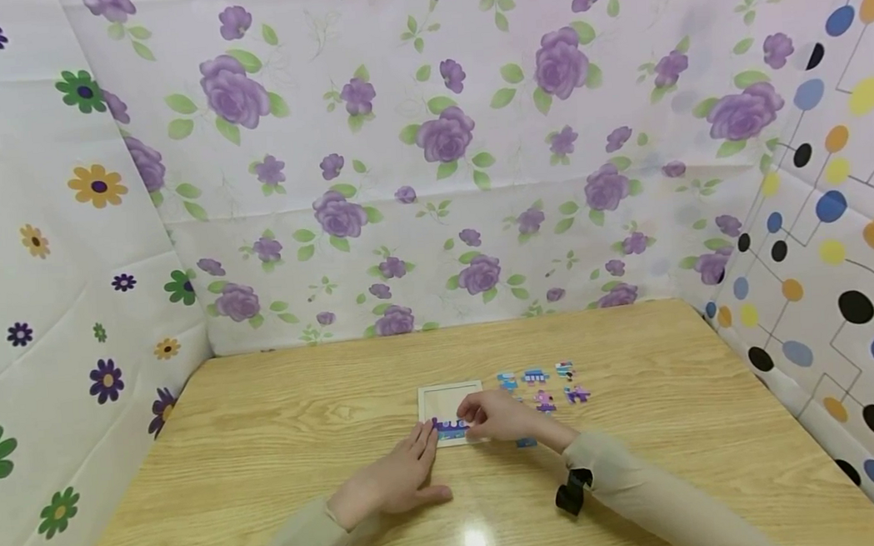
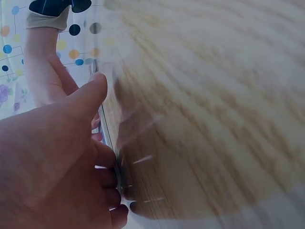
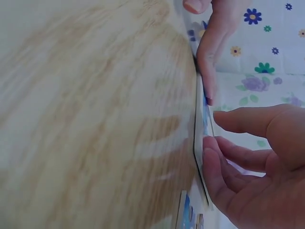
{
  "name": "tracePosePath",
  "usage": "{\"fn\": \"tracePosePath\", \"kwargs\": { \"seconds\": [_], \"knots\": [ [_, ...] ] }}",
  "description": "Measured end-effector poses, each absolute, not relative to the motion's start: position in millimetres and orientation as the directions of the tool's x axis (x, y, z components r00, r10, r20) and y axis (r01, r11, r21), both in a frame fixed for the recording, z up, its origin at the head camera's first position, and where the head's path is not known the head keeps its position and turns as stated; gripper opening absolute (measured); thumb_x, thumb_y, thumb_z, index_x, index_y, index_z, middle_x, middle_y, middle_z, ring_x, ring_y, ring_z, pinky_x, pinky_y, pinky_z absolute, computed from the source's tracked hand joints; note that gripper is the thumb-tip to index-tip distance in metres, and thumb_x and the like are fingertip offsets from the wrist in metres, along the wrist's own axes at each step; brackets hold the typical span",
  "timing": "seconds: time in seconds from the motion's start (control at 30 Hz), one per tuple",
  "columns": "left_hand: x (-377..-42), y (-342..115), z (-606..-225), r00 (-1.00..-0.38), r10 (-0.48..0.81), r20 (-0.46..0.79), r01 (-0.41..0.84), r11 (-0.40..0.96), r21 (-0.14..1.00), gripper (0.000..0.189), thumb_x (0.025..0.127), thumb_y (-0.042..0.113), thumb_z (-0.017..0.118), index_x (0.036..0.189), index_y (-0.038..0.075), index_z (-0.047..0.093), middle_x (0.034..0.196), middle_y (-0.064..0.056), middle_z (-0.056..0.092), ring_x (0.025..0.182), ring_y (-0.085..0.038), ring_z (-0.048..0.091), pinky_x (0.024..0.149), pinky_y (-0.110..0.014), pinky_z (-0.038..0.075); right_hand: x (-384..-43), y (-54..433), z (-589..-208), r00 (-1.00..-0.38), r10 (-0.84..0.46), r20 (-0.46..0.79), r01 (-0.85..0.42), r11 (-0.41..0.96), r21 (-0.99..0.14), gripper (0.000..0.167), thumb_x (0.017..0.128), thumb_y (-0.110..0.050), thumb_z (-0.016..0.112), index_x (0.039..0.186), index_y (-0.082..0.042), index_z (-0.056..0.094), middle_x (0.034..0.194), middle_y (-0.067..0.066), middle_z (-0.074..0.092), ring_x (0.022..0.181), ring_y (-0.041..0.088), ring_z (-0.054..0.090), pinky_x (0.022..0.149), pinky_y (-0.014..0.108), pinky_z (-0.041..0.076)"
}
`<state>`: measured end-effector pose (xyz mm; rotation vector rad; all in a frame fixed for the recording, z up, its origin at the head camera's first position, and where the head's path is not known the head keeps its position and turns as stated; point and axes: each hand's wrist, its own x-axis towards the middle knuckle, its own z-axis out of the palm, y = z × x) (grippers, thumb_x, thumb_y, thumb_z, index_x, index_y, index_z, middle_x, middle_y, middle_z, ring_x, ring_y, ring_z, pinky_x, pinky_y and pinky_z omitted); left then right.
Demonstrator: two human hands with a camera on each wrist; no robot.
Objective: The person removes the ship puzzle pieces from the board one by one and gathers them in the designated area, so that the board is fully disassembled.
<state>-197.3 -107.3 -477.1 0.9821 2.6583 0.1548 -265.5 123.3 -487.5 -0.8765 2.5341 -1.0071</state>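
Note:
A light square puzzle tray (image 1: 450, 387) lies on the table, with joined purple and blue puzzle pieces (image 1: 447, 432) along its near edge. My left hand (image 1: 400, 476) rests at the tray's near left corner, fingers extended and thumb spread toward me. My right hand (image 1: 502, 415) is over the tray's right side with bent fingers. In the right wrist view, its fingertips (image 3: 209, 145) touch the tray area and the thumb stands apart from them. No piece shows between thumb and fingers; what lies under the fingertips is hidden.
Loose puzzle pieces (image 1: 535, 376) lie right of the tray, several of them in rough rows. One blue piece (image 1: 526, 442) sits beneath the right forearm. The wooden table (image 1: 302, 398) meets flower-patterned cloth (image 1: 404, 225) at the back and dotted cloth (image 1: 836, 282) at the right.

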Motion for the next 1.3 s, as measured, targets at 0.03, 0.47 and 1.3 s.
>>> {"fn": "tracePosePath", "kwargs": {
  "seconds": [0.03, 0.47, 1.3],
  "knots": [
    [-196.7, -107.4, -477.5, -0.722, 0.648, -0.244, 0.615, 0.762, 0.203, 0.092, 0.095, 0.060, 0.044, 0.151, -0.009, 0.017, 0.159, -0.028, 0.010, 0.148, -0.040, 0.013, 0.118, -0.049, 0.024, -265.9, 122.1, -488.0, -0.780, -0.624, -0.036, -0.435, 0.583, -0.686, 0.028, 0.087, -0.013, 0.071, 0.114, -0.005, 0.065, 0.101, 0.003, 0.067, 0.088, 0.012, 0.061, 0.075, 0.024, 0.052],
    [-191.7, -105.3, -474.6, -0.731, 0.625, -0.272, 0.594, 0.780, 0.198, 0.095, 0.094, 0.061, 0.045, 0.152, -0.007, 0.014, 0.160, -0.026, 0.006, 0.149, -0.038, 0.009, 0.118, -0.049, 0.024, -267.8, 114.3, -485.1, -0.786, -0.609, -0.102, -0.386, 0.613, -0.690, 0.026, 0.086, -0.013, 0.073, 0.108, -0.006, 0.062, 0.095, 0.001, 0.061, 0.085, 0.012, 0.054, 0.074, 0.028, 0.047],
    [-191.9, -106.6, -475.7, -0.729, 0.645, -0.232, 0.607, 0.764, 0.218, 0.092, 0.095, 0.057, 0.048, 0.151, -0.009, 0.017, 0.159, -0.029, 0.009, 0.148, -0.040, 0.012, 0.119, -0.048, 0.023, -269.9, 115.3, -489.9, -0.813, -0.576, -0.086, -0.297, 0.536, -0.790, 0.008, 0.094, -0.008, 0.055, 0.101, -0.009, 0.058, 0.080, 0.001, 0.060, 0.064, 0.011, 0.050, 0.054, 0.023, 0.041]
  ]
}}
